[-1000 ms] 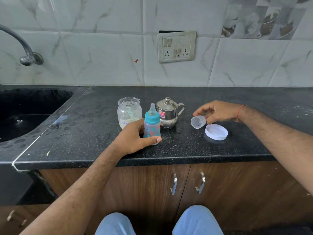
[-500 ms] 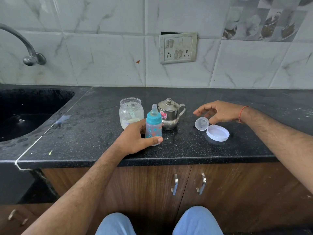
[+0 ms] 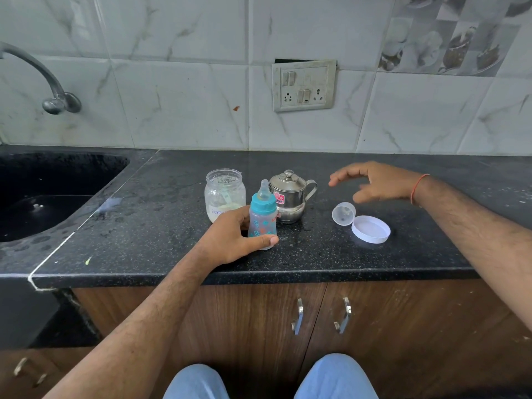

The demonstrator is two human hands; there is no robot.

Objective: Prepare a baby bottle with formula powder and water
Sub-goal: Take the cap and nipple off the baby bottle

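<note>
I am gripping the still-capped baby bottle (image 3: 262, 218) in my left hand (image 3: 230, 240), my right hand (image 3: 377, 184) hovering loose-fingered and empty, so filling is looking unstarted beside the open formula jar (image 3: 225, 194).

A speckled black bench (image 3: 374, 174) runs below a marble-tiled wall (image 3: 178, 96), where a switch and socket plate (image 3: 304, 85) sits above it, with a dark sink (image 3: 43, 194) and curved tap (image 3: 43, 79) at its left end and wooden cupboard doors (image 3: 288, 321) with metal handles (image 3: 342, 315) beneath it.
</note>
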